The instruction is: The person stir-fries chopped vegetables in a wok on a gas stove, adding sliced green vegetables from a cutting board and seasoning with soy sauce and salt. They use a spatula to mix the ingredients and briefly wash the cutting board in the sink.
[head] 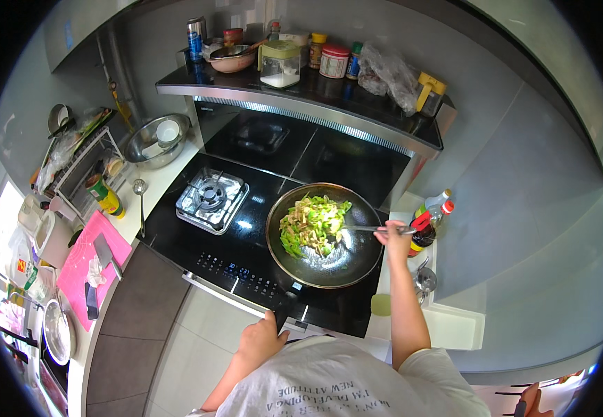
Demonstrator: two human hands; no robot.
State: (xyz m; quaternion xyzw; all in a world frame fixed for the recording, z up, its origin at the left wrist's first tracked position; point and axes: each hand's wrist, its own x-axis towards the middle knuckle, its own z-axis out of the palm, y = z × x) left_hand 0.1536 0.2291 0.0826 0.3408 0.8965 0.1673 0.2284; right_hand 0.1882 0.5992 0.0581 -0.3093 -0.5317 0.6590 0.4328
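Observation:
A dark frying pan point(353, 271) sits on the right side of the black glass cooktop point(176, 208). Sliced green vegetable with paler pieces point(314, 224), possibly meat, lies heaped in its left and middle part. My right hand point(396, 241) grips the metal handle of a cooking utensil point(366, 228) from the pan's right side; the food hides its working end. At the cooktop's front edge, my left hand point(262, 334) is closed around the end of the pan's black handle point(287, 307). The left burner point(211, 194) holds no pan and shows no flame.
Sauce bottles point(422, 237) and a glass lid or jar point(426, 280) stand close right of my right forearm. Left, a pink mat point(75, 284) bears a cleaver point(103, 250); a slotted ladle point(140, 187) and steel basin point(140, 143) lie beyond. Jars line the hood's shelf point(312, 91).

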